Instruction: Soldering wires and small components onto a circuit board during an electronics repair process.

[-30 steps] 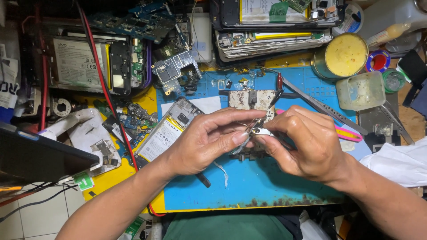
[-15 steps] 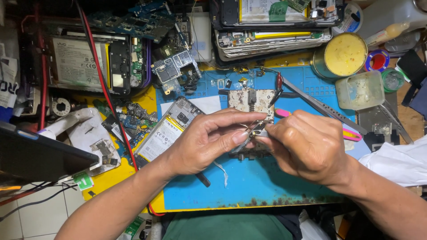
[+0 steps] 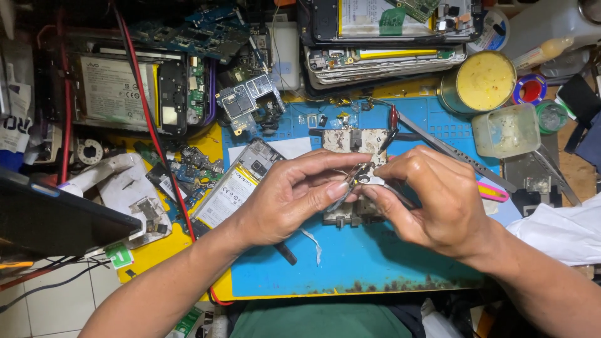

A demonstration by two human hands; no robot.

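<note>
Ideally, both hands, the left hand point(image 3: 294, 194) and the right hand point(image 3: 438, 200), stay steady at centre frame, pinching the small metal part point(image 3: 366, 175) between fingertips above the blue mat point(image 3: 350, 263), working gently so nothing slips onto the cluttered tabletop point(image 3: 156, 250).

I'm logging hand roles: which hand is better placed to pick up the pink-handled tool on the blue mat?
Likely the right hand: the pink-handled tool lies just beside it on the blue mat. The left hand is farther away, pinching the small metal part with it.
</note>
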